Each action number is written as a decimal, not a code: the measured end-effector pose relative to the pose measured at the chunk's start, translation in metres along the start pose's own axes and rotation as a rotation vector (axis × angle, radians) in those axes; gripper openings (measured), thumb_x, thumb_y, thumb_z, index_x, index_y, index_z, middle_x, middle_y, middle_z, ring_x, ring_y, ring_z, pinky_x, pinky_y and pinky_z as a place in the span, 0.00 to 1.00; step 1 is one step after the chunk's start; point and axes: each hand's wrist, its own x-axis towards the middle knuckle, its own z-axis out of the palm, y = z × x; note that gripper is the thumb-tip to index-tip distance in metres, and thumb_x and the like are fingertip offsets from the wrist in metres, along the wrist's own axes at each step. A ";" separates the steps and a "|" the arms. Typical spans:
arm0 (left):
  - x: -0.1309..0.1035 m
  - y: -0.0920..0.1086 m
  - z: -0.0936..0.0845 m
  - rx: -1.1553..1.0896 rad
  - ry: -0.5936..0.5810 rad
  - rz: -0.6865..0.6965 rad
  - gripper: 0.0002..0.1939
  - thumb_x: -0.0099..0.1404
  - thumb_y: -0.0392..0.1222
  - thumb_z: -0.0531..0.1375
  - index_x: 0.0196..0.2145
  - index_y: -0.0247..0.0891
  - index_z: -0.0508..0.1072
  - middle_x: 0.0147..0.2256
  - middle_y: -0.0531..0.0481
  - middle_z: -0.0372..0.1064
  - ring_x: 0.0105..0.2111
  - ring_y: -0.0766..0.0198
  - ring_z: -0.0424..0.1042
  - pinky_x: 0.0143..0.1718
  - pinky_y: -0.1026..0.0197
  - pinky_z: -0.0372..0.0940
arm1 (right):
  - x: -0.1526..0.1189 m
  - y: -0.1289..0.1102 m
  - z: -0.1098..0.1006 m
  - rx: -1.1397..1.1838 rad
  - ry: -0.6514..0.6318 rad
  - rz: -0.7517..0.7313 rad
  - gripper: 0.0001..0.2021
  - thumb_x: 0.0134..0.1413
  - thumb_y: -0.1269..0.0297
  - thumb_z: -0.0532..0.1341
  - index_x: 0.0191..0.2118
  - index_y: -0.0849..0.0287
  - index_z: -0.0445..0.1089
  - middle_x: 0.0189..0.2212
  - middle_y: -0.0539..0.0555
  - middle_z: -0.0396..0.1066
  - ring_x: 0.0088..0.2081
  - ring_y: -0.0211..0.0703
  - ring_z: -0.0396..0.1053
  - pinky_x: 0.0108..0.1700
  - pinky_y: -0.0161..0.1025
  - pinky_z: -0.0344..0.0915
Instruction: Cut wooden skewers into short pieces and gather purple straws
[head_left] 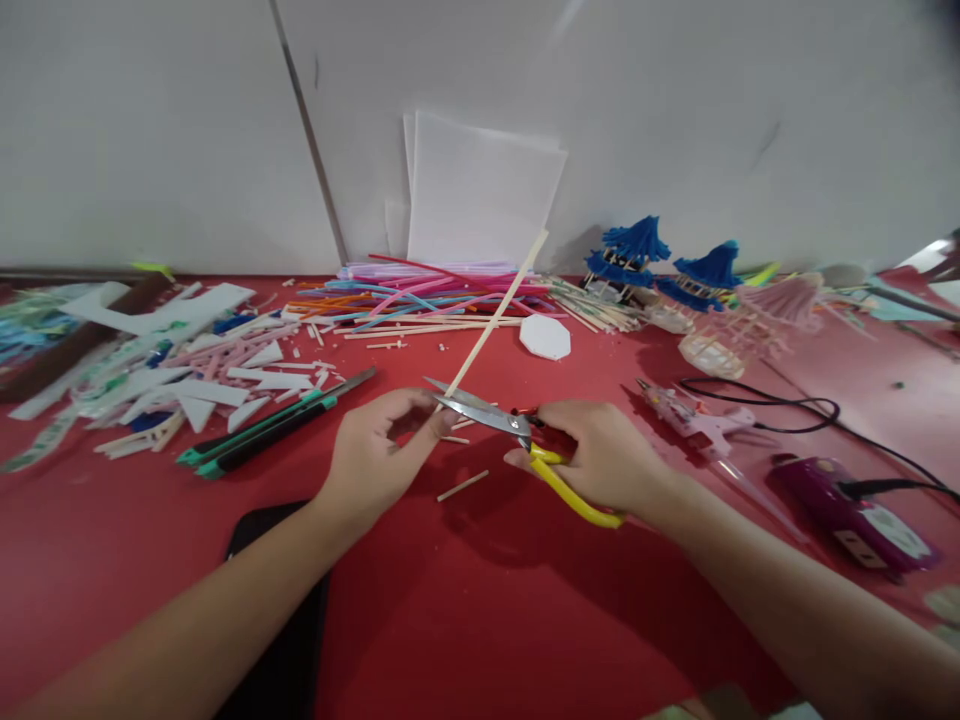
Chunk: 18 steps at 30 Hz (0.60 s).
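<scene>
Between thumb and fingers, my left hand (382, 445) pinches the lower end of a thin pale wooden stick (499, 312), which slants up to the right. My right hand (604, 450) grips a pair of yellow-handled scissors (574, 492). Their metal blades are parted and lie around the stick, close to my left fingertips. Whether the blades touch the wood I cannot tell. Below the hands, a short cut piece of stick (463, 486) rests on the red table (480, 630), with more small pieces partly hidden behind the scissors.
Two green-and-black utility knives (262, 430) lie left, beside paper scraps (199, 390). Colored sticks (427, 290) and a white octagon (545, 337) lie behind. Blue-roofed models (626, 255), a glue gun (697, 420) and a purple power strip (851, 515) are right. A black phone-like slab (281, 640) lies under my left forearm.
</scene>
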 end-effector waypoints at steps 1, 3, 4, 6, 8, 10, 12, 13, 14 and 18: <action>0.000 0.003 -0.001 0.008 0.024 -0.002 0.07 0.59 0.44 0.60 0.28 0.37 0.72 0.25 0.53 0.72 0.26 0.66 0.71 0.30 0.66 0.65 | 0.000 0.000 0.000 -0.014 0.007 -0.005 0.19 0.49 0.45 0.56 0.25 0.59 0.63 0.21 0.49 0.63 0.22 0.35 0.55 0.25 0.33 0.45; -0.001 0.007 -0.002 0.024 0.030 -0.002 0.08 0.61 0.43 0.57 0.28 0.38 0.73 0.24 0.53 0.73 0.26 0.67 0.71 0.29 0.67 0.64 | 0.000 -0.001 0.001 -0.026 0.020 -0.018 0.19 0.50 0.46 0.55 0.27 0.59 0.64 0.23 0.51 0.65 0.23 0.36 0.58 0.26 0.33 0.47; -0.001 0.009 -0.003 0.031 0.017 -0.001 0.09 0.62 0.42 0.56 0.27 0.38 0.73 0.23 0.54 0.73 0.26 0.67 0.71 0.29 0.67 0.64 | 0.000 -0.001 0.002 -0.025 0.020 -0.021 0.19 0.51 0.46 0.55 0.28 0.59 0.65 0.23 0.52 0.66 0.24 0.37 0.59 0.27 0.33 0.48; -0.002 0.012 -0.004 0.044 -0.012 0.004 0.11 0.62 0.40 0.55 0.26 0.38 0.74 0.22 0.54 0.73 0.25 0.67 0.71 0.29 0.68 0.64 | 0.000 -0.002 0.003 -0.018 0.010 -0.010 0.19 0.52 0.46 0.55 0.30 0.59 0.65 0.24 0.53 0.67 0.25 0.38 0.61 0.27 0.34 0.49; -0.002 0.014 -0.004 0.055 -0.032 0.028 0.12 0.62 0.38 0.55 0.24 0.38 0.74 0.20 0.55 0.72 0.24 0.69 0.71 0.28 0.69 0.64 | -0.001 -0.004 0.005 -0.005 -0.007 0.009 0.19 0.52 0.46 0.54 0.31 0.59 0.65 0.25 0.53 0.68 0.25 0.39 0.62 0.27 0.34 0.50; -0.004 0.015 -0.004 0.089 -0.039 0.074 0.14 0.62 0.36 0.54 0.20 0.38 0.73 0.19 0.56 0.71 0.21 0.70 0.70 0.27 0.69 0.64 | -0.003 -0.007 0.007 0.024 -0.008 0.015 0.18 0.52 0.47 0.55 0.33 0.59 0.65 0.28 0.55 0.69 0.27 0.41 0.65 0.29 0.35 0.53; -0.005 0.016 -0.004 0.155 -0.040 0.127 0.15 0.61 0.35 0.54 0.19 0.38 0.72 0.19 0.56 0.71 0.19 0.71 0.69 0.25 0.69 0.64 | -0.005 -0.010 0.008 0.058 -0.014 0.009 0.18 0.52 0.48 0.55 0.35 0.60 0.65 0.32 0.56 0.70 0.31 0.43 0.67 0.32 0.36 0.56; -0.006 0.016 -0.003 0.194 -0.038 0.164 0.15 0.61 0.35 0.55 0.19 0.39 0.73 0.19 0.56 0.71 0.18 0.70 0.69 0.24 0.69 0.64 | -0.006 -0.012 0.007 0.065 -0.021 0.004 0.17 0.53 0.49 0.55 0.36 0.60 0.64 0.33 0.57 0.70 0.32 0.44 0.68 0.34 0.37 0.57; -0.007 0.016 -0.003 0.231 -0.030 0.211 0.14 0.60 0.35 0.55 0.20 0.39 0.74 0.20 0.55 0.72 0.19 0.70 0.69 0.24 0.68 0.65 | -0.007 -0.014 0.007 0.063 -0.032 -0.003 0.17 0.53 0.49 0.55 0.38 0.60 0.63 0.34 0.58 0.70 0.33 0.45 0.68 0.34 0.37 0.58; -0.010 0.015 0.000 0.314 0.010 0.424 0.11 0.61 0.36 0.56 0.25 0.41 0.76 0.24 0.53 0.76 0.22 0.67 0.73 0.27 0.67 0.68 | -0.009 -0.024 0.003 0.016 -0.038 -0.034 0.17 0.53 0.51 0.54 0.38 0.62 0.61 0.35 0.61 0.68 0.36 0.50 0.66 0.35 0.41 0.59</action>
